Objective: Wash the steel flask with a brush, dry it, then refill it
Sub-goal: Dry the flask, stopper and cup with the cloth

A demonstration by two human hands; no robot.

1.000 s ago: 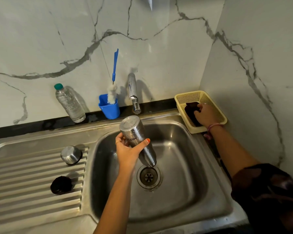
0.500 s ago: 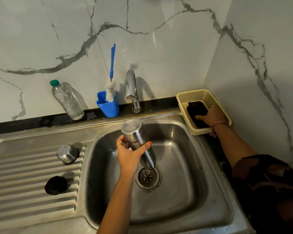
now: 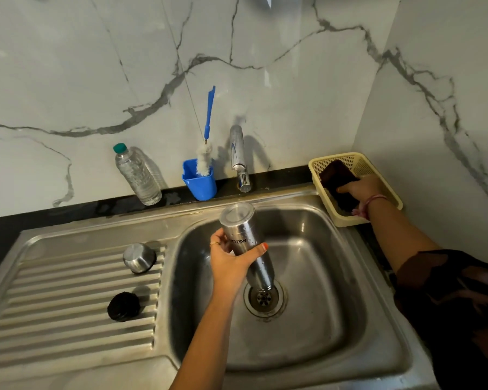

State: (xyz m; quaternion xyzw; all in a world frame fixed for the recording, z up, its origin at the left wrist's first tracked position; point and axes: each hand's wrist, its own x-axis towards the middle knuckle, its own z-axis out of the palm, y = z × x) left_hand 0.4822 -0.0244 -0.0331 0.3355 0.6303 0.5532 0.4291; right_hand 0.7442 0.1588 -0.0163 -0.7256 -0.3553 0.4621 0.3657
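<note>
The left hand (image 3: 231, 260) has thumb and fingers wrapped round the middle of the cylindrical steel flask (image 3: 247, 246), held upside down over the stainless sink basin (image 3: 335, 277), mouth just above the drain at 6 o'clock of the tap. Droplets bead its wall, so it is likely slick, rigid and fairly light when empty; a mid-body grip suits it. At 2 o'clock, the right hand (image 3: 358, 188) touches a dark cloth (image 3: 334, 175) in the pale yellow plastic basket (image 3: 378, 178); whether its fingers pinch it I cannot tell.
</note>
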